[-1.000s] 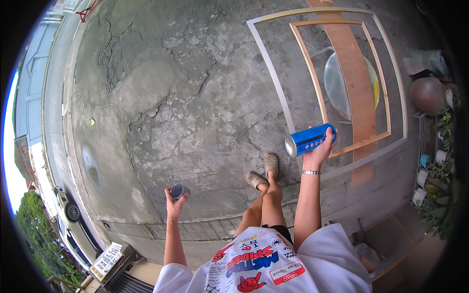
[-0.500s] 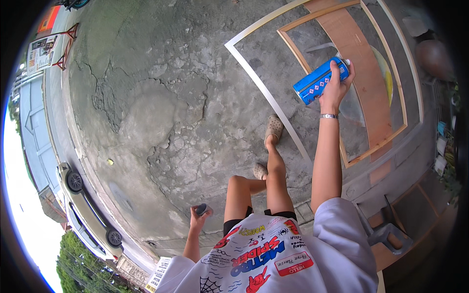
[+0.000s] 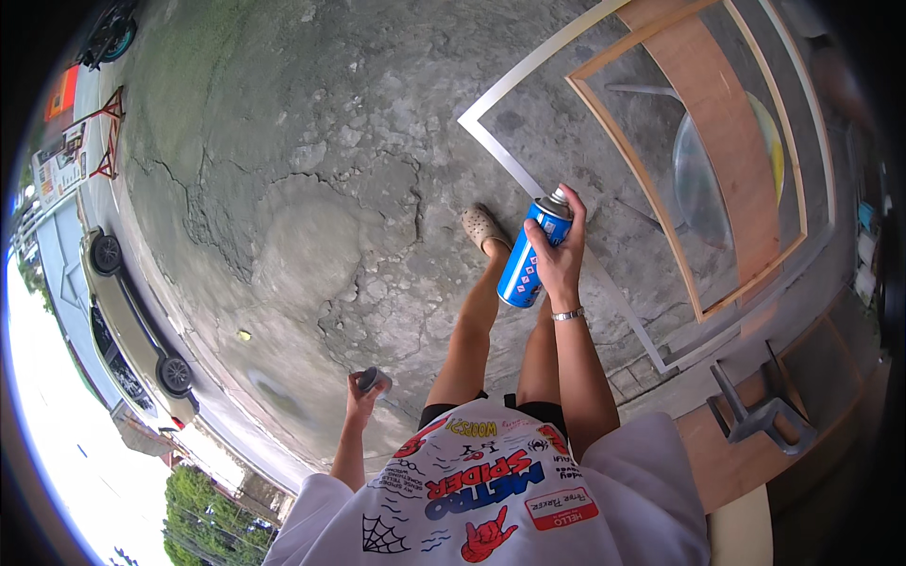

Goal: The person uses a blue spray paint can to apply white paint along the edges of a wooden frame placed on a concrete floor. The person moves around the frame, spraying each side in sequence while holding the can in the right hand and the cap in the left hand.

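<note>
A blue spray can is gripped in my right hand, held tilted in front of my legs with its nozzle end pointing up and away. My index finger reaches to the top of the can. My left hand, low on the left, has its fingers wrapped round a dark grey cap whose hollow side shows. To the right of the can lie a white-painted rectangular frame and, inside its outline, a bare wooden frame. The white frame's near side passes behind my right hand.
A plywood strip crosses the frames above a round translucent disc. A grey plastic stool stands at lower right. Cracked concrete spreads leftward to a parked car, a sign stand and a motorcycle.
My right hand has brought the spray can down and left, away from over the frames to before my legs. One foot has stepped forward and left. My left hand still holds the cap.
</note>
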Tool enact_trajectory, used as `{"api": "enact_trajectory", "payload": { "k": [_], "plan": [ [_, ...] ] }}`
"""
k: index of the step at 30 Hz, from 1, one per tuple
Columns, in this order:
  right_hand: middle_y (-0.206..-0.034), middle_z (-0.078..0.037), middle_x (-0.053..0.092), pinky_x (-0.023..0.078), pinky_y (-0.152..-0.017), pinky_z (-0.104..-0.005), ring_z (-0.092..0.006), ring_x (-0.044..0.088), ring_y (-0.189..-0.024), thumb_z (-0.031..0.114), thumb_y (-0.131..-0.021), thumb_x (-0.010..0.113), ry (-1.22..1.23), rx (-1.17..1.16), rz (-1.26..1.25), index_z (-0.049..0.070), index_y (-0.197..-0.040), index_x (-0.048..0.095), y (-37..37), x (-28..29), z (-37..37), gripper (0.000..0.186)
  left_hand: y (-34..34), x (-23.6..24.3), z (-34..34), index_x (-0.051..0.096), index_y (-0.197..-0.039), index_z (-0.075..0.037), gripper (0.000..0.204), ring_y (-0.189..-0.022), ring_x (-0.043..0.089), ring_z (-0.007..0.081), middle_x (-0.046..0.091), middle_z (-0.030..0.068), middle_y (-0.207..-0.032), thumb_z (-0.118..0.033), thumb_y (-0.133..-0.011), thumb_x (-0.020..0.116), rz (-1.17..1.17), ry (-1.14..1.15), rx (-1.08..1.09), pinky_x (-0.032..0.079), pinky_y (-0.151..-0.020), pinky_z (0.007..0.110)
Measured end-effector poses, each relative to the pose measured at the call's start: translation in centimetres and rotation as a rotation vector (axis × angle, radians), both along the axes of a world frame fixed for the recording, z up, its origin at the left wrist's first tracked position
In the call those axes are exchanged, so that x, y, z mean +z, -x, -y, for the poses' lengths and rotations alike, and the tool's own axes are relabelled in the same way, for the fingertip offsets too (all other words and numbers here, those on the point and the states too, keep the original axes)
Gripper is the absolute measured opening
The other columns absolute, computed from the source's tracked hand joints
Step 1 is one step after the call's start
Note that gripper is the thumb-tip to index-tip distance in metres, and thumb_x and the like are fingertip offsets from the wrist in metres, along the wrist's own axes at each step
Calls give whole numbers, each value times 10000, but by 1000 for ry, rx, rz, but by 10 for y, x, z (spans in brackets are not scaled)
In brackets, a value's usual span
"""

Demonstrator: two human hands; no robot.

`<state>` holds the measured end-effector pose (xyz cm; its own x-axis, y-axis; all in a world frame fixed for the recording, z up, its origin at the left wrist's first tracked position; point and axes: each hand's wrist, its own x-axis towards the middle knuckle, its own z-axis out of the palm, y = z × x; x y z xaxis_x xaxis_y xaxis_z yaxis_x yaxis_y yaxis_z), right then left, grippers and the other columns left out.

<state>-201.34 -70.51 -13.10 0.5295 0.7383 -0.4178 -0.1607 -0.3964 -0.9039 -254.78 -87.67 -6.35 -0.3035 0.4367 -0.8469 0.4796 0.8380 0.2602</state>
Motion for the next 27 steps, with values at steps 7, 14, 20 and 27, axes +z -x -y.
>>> {"api": "enact_trajectory", "payload": {
  "k": [7, 14, 20, 27],
  "plan": [
    [-1305, -137, 602, 560, -916, -374, -227, 641, -1072, 268, -927, 829, -187, -489, 64, 124, -1508, 449, -73, -30, -85, 709, 13, -15, -82, 439, -1356, -64, 772, -1120, 634, 227, 647, 155, -1263, -315, -818, 931, 83, -40, -67, 541, -964, 389],
    [-1345, -145, 571, 536, -950, -378, -235, 618, -1098, 239, -916, 831, -220, -801, -36, 118, -1499, 447, -109, 8, -109, 709, 22, -8, -108, 450, -1348, -62, 778, -1127, 616, 227, 629, 139, -1249, -338, -811, 941, 56, -9, -196, 515, -1001, 394],
    [-1392, -157, 567, 517, -1023, -401, -257, 609, -1193, 255, -922, 833, -100, -385, 82, 98, -1529, 440, -16, -12, -41, 740, 16, -10, -140, 461, -1348, -54, 788, -1158, 603, 230, 623, 148, -1268, -351, -803, 946, 87, -42, -242, 509, -1006, 396],
    [-1397, -202, 605, 544, -1034, -450, -317, 654, -1238, 310, -905, 837, 32, -104, -66, 130, -1535, 453, 1, 15, -19, 760, -6, 5, -168, 461, -1348, -49, 776, -1133, 617, 231, 636, 149, -1268, -330, -812, 947, 46, -40, -294, 518, -988, 388]
  ]
}}
